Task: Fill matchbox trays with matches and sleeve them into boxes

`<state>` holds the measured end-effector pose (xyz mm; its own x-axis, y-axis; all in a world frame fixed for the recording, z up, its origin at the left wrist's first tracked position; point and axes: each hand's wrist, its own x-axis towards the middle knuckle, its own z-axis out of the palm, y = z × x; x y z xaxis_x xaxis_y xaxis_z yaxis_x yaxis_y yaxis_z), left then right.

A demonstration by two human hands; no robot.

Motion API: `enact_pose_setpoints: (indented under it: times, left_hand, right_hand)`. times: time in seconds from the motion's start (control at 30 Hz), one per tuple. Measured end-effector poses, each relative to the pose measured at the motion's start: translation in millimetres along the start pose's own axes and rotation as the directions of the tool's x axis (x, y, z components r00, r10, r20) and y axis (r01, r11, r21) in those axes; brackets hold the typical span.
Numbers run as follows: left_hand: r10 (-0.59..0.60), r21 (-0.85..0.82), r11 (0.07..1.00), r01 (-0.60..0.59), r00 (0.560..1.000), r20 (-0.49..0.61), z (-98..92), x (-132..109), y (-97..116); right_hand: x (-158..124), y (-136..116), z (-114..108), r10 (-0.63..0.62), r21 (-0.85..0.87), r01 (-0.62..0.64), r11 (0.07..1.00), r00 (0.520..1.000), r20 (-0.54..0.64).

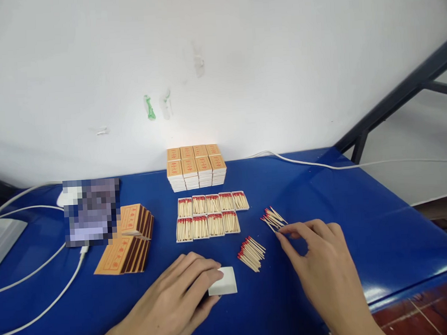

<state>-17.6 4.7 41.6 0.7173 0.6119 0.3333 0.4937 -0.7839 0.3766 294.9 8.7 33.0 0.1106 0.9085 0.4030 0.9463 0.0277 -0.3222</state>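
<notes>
My left hand [185, 289] rests on the blue table [361, 220], its fingers closed on an empty white matchbox tray [224, 281]. My right hand [318, 252] reaches to a small bundle of red-tipped matches [273, 218], pinching their near ends with thumb and forefinger. A second loose bundle of matches [251, 253] lies between my hands. Beyond them stand two rows of open trays filled with matches [211, 215].
Stacked closed matchboxes [196, 167] sit at the back by the white wall. Orange matchbox sleeves [126, 240] lie in two leaning rows at the left, beside a blurred-out object. White cables [38, 277] cross the left side. A dark metal frame [392, 98] rises at right.
</notes>
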Motion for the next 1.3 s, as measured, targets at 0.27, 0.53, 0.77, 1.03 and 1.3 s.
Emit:
enact_pose_setpoints:
  times: [0.27,0.53,0.77,1.03,1.3]
  left_hand:
    - [-0.009,-0.014,1.0,0.009,1.0,0.001,1.4,0,-1]
    - [-0.01,-0.004,1.0,0.01,1.0,0.007,1.6,0,-1]
    - [-0.013,-0.016,1.0,0.013,1.0,-0.003,2.3,2,-1]
    - [-0.018,-0.034,0.999,0.018,1.0,0.009,2.1,-1,-1]
    - [-0.012,-0.015,1.0,0.012,1.0,0.007,1.2,0,-1]
  right_hand:
    - [12,1,10,-0.053,0.029,0.054,0.998,0.998,-0.021]
    - [10,1,14,-0.111,-0.008,0.111,0.994,0.993,-0.026]
    - [10,0,11,-0.161,-0.052,0.159,0.986,0.987,-0.028]
    - [9,3,11,-0.154,-0.058,0.152,0.987,0.987,-0.044]
    - [7,1,11,-0.183,-0.112,0.176,0.978,0.982,-0.052]
